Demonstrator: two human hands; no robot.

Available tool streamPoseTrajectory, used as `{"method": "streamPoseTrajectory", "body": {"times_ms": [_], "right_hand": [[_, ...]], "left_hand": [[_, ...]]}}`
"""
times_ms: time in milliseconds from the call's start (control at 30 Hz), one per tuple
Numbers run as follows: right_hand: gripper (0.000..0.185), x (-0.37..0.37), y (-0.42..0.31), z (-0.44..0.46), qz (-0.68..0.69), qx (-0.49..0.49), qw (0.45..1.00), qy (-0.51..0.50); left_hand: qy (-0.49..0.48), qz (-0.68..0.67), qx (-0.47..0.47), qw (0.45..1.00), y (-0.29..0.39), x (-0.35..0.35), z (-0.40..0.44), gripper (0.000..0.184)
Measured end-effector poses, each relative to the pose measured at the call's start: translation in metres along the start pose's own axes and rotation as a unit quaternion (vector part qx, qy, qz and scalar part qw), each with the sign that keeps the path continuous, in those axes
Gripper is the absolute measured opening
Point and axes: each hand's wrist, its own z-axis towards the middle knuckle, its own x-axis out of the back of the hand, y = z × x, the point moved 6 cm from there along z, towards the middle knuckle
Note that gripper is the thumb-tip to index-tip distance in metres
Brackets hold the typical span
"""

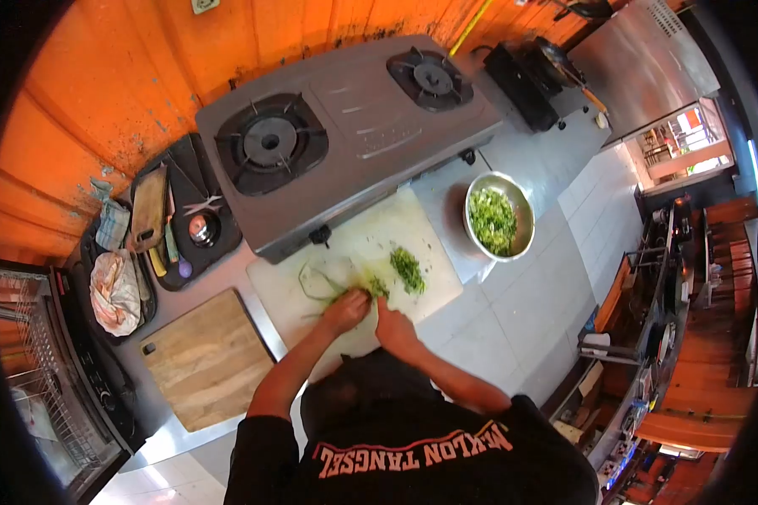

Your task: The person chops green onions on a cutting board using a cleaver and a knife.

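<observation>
My left hand is closed on long green stalks that look like spring onions, pressing them on the white cutting board. Close beside it, my right hand is closed in a fist around what appears to be a knife, mostly hidden by the fingers. Small cut green pieces lie by the fingertips. A heap of chopped greens rests a little farther off on the board. Beyond the board's right side stands a metal bowl holding more chopped greens.
A two-burner gas stove borders the board's far side. A wooden cutting board lies at left. Behind it, a black tray carries scissors, a small wooden board and utensils. A black appliance stands right of the stove.
</observation>
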Motion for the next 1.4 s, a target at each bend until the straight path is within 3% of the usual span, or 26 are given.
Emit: {"method": "streamPoseTrajectory", "body": {"times_ms": [67, 100, 200, 300, 400, 633, 700, 900, 1033, 1100, 1133, 1200, 1233, 1400], "right_hand": [[0.042, -0.012, 0.004, -0.002, 0.006, -0.018, 1.0, -0.011], [0.043, -0.015, 0.004, 0.003, 0.003, -0.003, 1.0, 0.009], [0.042, -0.009, 0.002, 0.022, 0.006, 0.016, 0.999, 0.035], [0.047, -0.016, 0.006, 0.013, 0.011, -0.005, 1.0, 0.005], [0.039, -0.011, 0.002, 0.018, 0.015, 0.008, 0.999, 0.029], [0.046, 0.001, -0.009, 0.0, 0.005, 0.005, 1.0, 0.003], [0.045, -0.011, -0.004, 0.005, 0.013, -0.002, 1.0, -0.007], [0.048, 0.004, -0.014, -0.009, -0.026, -0.028, 0.998, -0.055], [0.051, -0.013, -0.004, 0.013, -0.007, 0.009, 1.0, -0.012], [0.051, -0.005, -0.01, -0.002, 0.002, 0.007, 1.0, -0.02], [0.051, -0.001, -0.012, 0.012, -0.003, 0.02, 1.0, -0.012], [0.045, -0.012, -0.003, 0.0, 0.01, 0.015, 1.0, 0.018], [0.037, -0.015, 0.001, 0.013, 0.02, 0.016, 0.999, 0.023], [0.028, -0.002, -0.013, 0.02, 0.006, 0.015, 0.999, 0.027]], "left_hand": [[-0.065, 0.06, -0.045, 0.995, 0.014, -0.012, -0.016, 0.009], [-0.002, 0.07, -0.083, 0.994, 0.031, 0.009, 0.001, 0.01], [0.004, 0.089, -0.11, 0.99, 0.034, 0.015, 0.003, 0.011], [-0.057, 0.092, -0.069, 0.992, 0.034, 0.015, 0.0, 0.014], [-0.069, 0.055, -0.014, 0.996, 0.032, 0.011, -0.001, 0.015], [-0.047, 0.048, -0.043, 0.997, 0.031, 0.016, -0.004, 0.014], [-0.107, 0.069, -0.03, 0.991, 0.026, 0.003, -0.01, 0.014], [-0.008, 0.078, -0.068, 0.995, 0.031, 0.014, -0.007, 0.012], [-0.038, 0.062, -0.054, 0.996, 0.025, 0.006, -0.01, 0.011], [-0.046, -0.001, 0.058, 0.997, 0.014, 0.001, -0.016, 0.009], [-0.034, 0.01, 0.056, 0.998, 0.0, 0.005, -0.006, 0.009], [-0.041, 0.071, -0.071, 0.994, 0.026, 0.011, -0.013, 0.012], [0.002, 0.059, -0.08, 0.995, 0.032, 0.018, -0.007, 0.013], [0.0, 0.075, -0.05, 0.996, 0.015, 0.011, -0.01, 0.014]]}}
